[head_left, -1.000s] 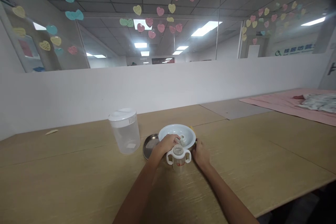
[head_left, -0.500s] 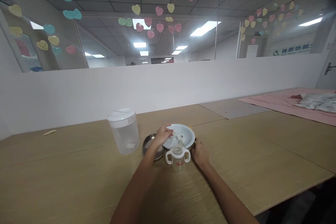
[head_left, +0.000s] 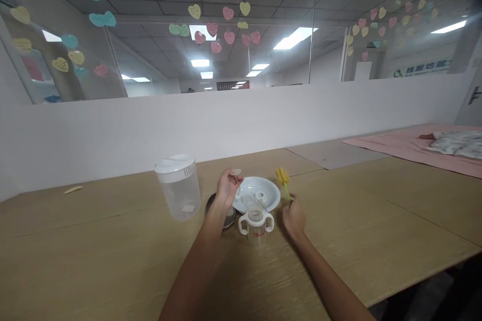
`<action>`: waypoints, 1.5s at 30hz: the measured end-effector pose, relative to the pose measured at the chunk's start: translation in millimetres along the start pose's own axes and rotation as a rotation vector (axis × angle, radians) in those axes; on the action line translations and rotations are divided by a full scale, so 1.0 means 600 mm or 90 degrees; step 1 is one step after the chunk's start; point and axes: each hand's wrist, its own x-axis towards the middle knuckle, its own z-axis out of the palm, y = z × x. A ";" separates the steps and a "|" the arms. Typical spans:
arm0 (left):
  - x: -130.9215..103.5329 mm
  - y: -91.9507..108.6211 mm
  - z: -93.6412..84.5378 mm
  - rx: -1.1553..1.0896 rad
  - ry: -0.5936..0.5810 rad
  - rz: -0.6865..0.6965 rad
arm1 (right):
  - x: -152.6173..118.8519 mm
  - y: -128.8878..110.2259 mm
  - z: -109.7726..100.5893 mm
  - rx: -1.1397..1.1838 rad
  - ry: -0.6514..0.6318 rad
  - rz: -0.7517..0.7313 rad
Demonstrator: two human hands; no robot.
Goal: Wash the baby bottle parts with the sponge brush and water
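My left hand (head_left: 227, 188) pinches a small translucent bottle nipple (head_left: 236, 173), its wide round rim up, over the left side of a white plate (head_left: 271, 191). In my right hand (head_left: 294, 216), closed round the green handle, is a yellow-headed sponge brush (head_left: 282, 176), standing upright right of the plate. A white ring-shaped collar (head_left: 260, 196) and a clear cap lie on the plate. In front of it stands a clear baby bottle (head_left: 256, 233) with two white handles, its mouth uncovered. A dark metal bowl (head_left: 230, 221) is partly hidden behind my left forearm.
A clear plastic container with a white lid (head_left: 178, 188) stands left of the bowl. A thin pale piece (head_left: 73, 189) lies at the far left. Pink cloth (head_left: 391, 141) covers the table's far right. A white wall (head_left: 233, 120) with windows borders the back.
My left hand has lifted the nipple up off the plate. My right hand has raised the sponge brush, whose yellow head was mostly hidden behind the plate's right edge.
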 end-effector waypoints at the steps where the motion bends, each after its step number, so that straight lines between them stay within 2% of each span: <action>1: 0.001 0.001 0.001 0.002 0.002 -0.001 | -0.001 -0.001 -0.002 0.032 0.030 0.000; 6: 0.003 -0.001 0.004 0.009 -0.006 -0.002 | -0.009 -0.004 -0.006 0.184 0.154 -0.100; 10: 0.000 -0.001 0.008 0.016 -0.024 0.011 | -0.013 -0.005 -0.006 0.243 0.159 -0.152; 17: -0.010 -0.009 0.009 0.059 -0.069 0.077 | -0.019 0.004 0.000 0.256 0.153 -0.268; 23: -0.020 -0.013 0.014 0.042 -0.074 0.048 | -0.022 0.005 0.002 0.208 0.204 -0.368; 28: -0.027 -0.002 0.023 0.013 -0.084 -0.030 | -0.024 0.001 0.004 0.113 0.241 -0.432; 33: -0.035 0.009 0.034 0.003 -0.102 -0.108 | -0.023 0.001 0.004 0.063 0.248 -0.453; 39: -0.039 0.024 0.038 0.001 -0.104 -0.091 | -0.016 0.007 -0.006 0.011 0.275 -0.498; 45: -0.044 0.051 0.037 -0.014 -0.098 -0.128 | -0.014 0.012 -0.013 0.005 0.280 -0.564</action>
